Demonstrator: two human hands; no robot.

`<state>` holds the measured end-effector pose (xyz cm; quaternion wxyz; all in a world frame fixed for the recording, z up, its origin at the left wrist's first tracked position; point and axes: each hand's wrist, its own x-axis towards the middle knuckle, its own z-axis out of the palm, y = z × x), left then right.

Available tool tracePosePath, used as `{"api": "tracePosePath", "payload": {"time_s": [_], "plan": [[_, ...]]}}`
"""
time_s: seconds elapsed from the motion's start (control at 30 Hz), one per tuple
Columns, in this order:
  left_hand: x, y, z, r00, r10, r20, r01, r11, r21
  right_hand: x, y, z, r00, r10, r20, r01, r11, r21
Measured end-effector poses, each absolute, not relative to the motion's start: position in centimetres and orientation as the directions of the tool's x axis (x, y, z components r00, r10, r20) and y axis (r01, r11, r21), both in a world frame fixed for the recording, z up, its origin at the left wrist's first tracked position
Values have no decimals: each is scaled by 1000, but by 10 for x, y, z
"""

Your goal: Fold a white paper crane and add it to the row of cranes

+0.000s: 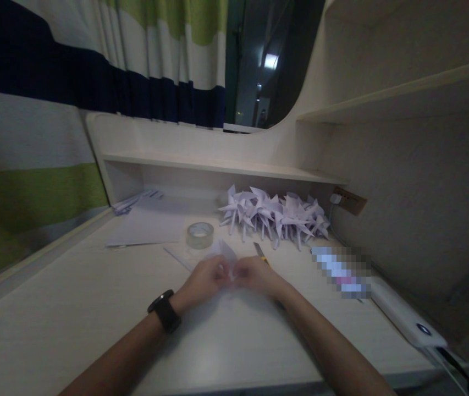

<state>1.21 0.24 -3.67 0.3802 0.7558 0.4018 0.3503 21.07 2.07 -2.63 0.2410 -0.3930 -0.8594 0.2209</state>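
Both of my hands meet over the middle of the desk, pinching a folded piece of white paper [226, 252] between them. My left hand [208, 273], with a black watch on its wrist, grips the paper's left side. On its right side are the closed fingers of my right hand [259, 275]. Motion blurs the fingertips, and part of the paper is hidden behind them. A thin white paper stick [176, 257] lies just left of the paper. Beyond my right hand is a yellow cutter knife [261, 253], partly covered by that hand. A roll of clear tape [200, 235] rests behind my left hand.
Several white paper pinwheels [275, 214] are bunched at the back of the desk. White paper sheets [147, 223] lie at the back left. On the right are a pixelated phone-like object [337, 272] and a long white power strip [407, 316] with cables. A shelf [218, 164] overhangs the back.
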Motion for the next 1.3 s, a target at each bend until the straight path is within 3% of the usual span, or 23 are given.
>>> {"api": "tracePosePath", "payload": {"time_s": [0.4,0.6,0.77,0.97,1.07,1.17,1.23,1.3], "plan": [[12,5,-35,416,901,123,243,-241,940,210,21,-26,-542,799,263,516,562,-646],[13,8,-34,355,928,115,210,-199,957,210,21,-24,-477,743,469,486,667,-565],[12,10,-36,378,908,179,172,-259,950,209,20,-24,-532,727,434,518,685,-513],[9,12,-28,345,910,230,248,-324,913,210,17,-21,-511,711,483,522,703,-483],[1,14,-18,140,949,283,440,-315,841,210,14,-17,-500,696,516,530,717,-453],[-8,20,-13,-13,922,387,665,-282,692,211,12,-13,-504,666,550,539,740,-403],[-10,26,-14,-13,916,400,712,-273,648,212,11,-10,-514,642,569,537,758,-370],[-8,34,-16,15,942,336,676,-257,690,211,10,-9,-532,617,579,532,776,-338]]}}
